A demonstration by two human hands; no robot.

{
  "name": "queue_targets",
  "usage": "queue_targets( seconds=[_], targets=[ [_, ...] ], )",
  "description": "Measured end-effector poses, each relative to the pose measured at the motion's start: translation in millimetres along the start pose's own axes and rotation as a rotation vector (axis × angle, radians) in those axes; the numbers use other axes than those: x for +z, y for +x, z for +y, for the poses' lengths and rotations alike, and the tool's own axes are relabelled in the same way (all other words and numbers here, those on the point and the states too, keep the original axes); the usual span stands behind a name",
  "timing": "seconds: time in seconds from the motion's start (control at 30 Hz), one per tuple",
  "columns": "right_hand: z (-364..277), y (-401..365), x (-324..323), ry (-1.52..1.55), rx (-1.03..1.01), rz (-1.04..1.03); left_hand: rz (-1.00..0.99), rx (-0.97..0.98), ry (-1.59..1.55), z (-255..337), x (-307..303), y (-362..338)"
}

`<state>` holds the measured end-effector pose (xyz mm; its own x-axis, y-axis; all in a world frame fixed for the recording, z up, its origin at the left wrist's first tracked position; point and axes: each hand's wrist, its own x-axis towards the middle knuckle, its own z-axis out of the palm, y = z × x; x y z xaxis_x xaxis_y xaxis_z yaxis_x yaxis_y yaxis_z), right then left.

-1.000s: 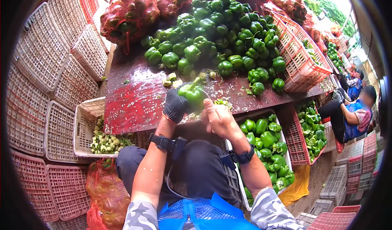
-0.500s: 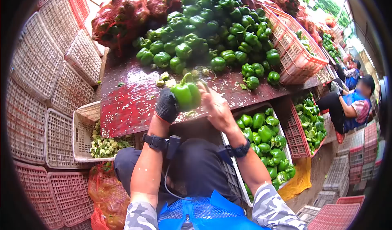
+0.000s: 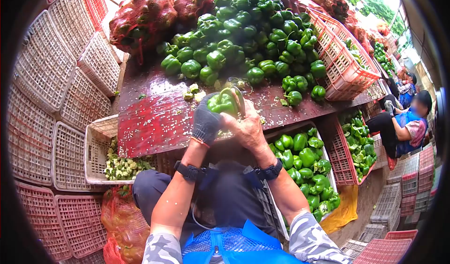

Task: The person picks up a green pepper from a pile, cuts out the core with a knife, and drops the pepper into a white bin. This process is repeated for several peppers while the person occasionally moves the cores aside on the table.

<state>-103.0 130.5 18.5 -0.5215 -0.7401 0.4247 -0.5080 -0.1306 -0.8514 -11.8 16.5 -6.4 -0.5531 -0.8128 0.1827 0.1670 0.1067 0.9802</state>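
In my gloved left hand (image 3: 206, 121) is a green bell pepper (image 3: 222, 103), stem end up, held just above the near edge of the table (image 3: 150, 123). My bare right hand (image 3: 247, 128) is closed around a thin, curved tool that looks like a blade (image 3: 240, 102). It stands against the right side of the pepper's top, its lower end hidden by my fingers. Cut pale pepper cores (image 3: 193, 91) lie just beyond my left hand. A big heap of whole green peppers (image 3: 248, 34) covers the far part of the table.
Left of my knees, a crate (image 3: 93, 144) contains pepper cores. On my right stand a crate of green peppers (image 3: 304, 163) and a red crate (image 3: 341, 154) with more. Stacked crates (image 3: 37, 123) line the left. A co-worker (image 3: 410, 123) sits far right.
My right hand has closed in on the pepper and now touches it with the tool. The pepper has turned, its stem end facing me more. My left glove wraps further around it.
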Motion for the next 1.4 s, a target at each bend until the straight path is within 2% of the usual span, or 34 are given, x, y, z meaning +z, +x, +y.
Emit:
queue_targets(
  seconds=[0.07, 0.13, 0.2, 0.3, 0.43, 0.5, 0.53, 0.6, 0.63, 0.67, 0.73, 0.8, 0.93, 1.0, 1.03, 1.13, 1.17, 1.2, 1.27, 1.3, 1.33, 1.4],
  targets=[
    [-4, 1, 1, 0.094, 0.027, -0.039, 0.002, -0.032, -0.054, -7, -3, 1],
    [-12, 1, 3, 0.289, 0.106, -0.073, 0.019, -0.012, 0.158, -2, -7, 1],
    [-4, 1, 0, 0.239, 0.103, -0.083, -0.013, -0.032, 0.191, -2, -10, 0],
    [-10, -1, -4, 0.235, 0.102, -0.122, -0.083, 0.089, 0.373, -1, -12, -1],
    [1, -5, -2, 0.214, 0.076, -0.113, -0.131, 0.112, 0.427, 6, -18, -4],
    [9, -5, 0, 0.217, 0.067, -0.113, -0.142, 0.306, 0.534, 2, -21, -2],
    [8, -6, -3, 0.218, 0.067, -0.114, -0.140, 0.305, 0.534, 3, -22, -2],
    [4, -7, -9, 0.308, 0.248, -0.134, -0.193, 0.070, 0.332, 5, -24, -2],
    [4, -7, -10, 0.244, 0.204, -0.152, -0.194, 0.399, 0.581, -8, -26, 4],
    [4, -8, -9, 0.246, 0.206, -0.150, -0.197, 0.399, 0.582, -14, -29, 6],
    [4, -5, -6, 0.319, 0.302, -0.097, -0.249, 0.642, 0.944, -24, -37, 12],
    [14, -6, -6, 0.374, 0.297, -0.078, -0.260, 0.600, 0.891, -35, -38, 13],
    [26, -8, -5, 0.568, 0.433, -0.070, -0.260, 0.444, 0.701, -39, -35, 5],
    [33, -9, -3, 0.855, 0.532, -0.005, -0.082, -0.435, -0.595, -73, -38, 10],
    [35, -9, -2, 0.834, 0.541, 0.022, -0.047, -0.442, -0.398, -77, -43, 17],
    [50, -10, -4, 0.839, 0.569, 0.077, 0.045, -0.483, -0.791, -83, -59, 28],
    [63, -5, -3, 0.724, 0.553, 0.112, 0.096, -0.492, -0.606, -82, -66, 30],
    [67, 1, -3, 0.632, 0.520, 0.109, 0.106, -0.485, -0.603, -83, -70, 29],
    [98, 16, -4, 0.390, 0.567, -0.056, -0.262, -0.316, -0.718, -89, -79, 24],
    [82, 26, -7, 0.224, 0.673, -0.154, -0.263, -0.281, -0.598, -83, -78, 21],
    [94, 28, -2, 0.232, 0.670, -0.160, -0.262, -0.243, -0.477, -65, -73, 18],
    [124, 33, 14, -0.213, 0.237, -0.106, -0.231, -0.297, -0.457, -28, -65, 8]
  ],
)
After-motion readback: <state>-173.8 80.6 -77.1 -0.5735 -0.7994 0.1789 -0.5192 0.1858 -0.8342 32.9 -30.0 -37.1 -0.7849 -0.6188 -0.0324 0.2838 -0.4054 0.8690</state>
